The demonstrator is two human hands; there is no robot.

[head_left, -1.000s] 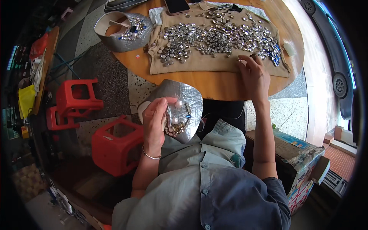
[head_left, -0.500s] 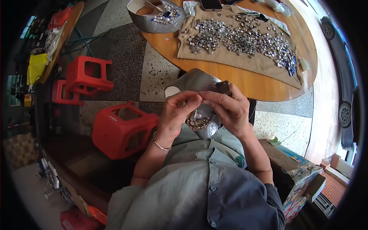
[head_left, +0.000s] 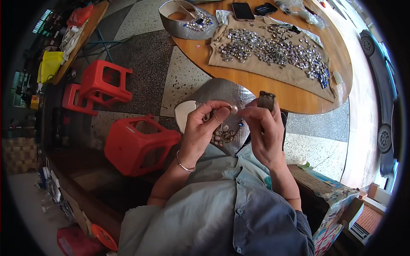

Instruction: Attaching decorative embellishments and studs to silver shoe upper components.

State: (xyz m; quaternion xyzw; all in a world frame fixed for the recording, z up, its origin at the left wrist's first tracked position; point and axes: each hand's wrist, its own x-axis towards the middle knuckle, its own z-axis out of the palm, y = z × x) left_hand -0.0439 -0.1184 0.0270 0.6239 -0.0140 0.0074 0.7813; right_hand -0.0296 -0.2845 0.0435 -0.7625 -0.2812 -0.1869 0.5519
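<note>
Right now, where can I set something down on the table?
The table is bare between its near rim and the cloth, whose near edge is bare too. Crowded: the cloth's middle, under gems, and beyond it, with phone and plastic bag.

I record the curved, silver, sheet-like piece (head_left: 222, 88) as finely cross-lined, its visible lining off-white. The small, round, pearly-white bead (head_left: 234, 109) is of one tone; the small, squarish, dark grey-brown block (head_left: 266, 102) likewise. Across the orange-brown wooden table (head_left: 256, 84), I note plain tan cloth (head_left: 265, 71), glittering silver stones (head_left: 273, 52) and deep-blue stones (head_left: 324, 81). Red plastic stools (head_left: 124, 149): unpatterned. Speckled floor tiles (head_left: 181, 70): dark grey and pale. Buttoned cloth shirt (head_left: 200, 205): grey-green, turning dark blue-grey on the wearer's right.
</note>
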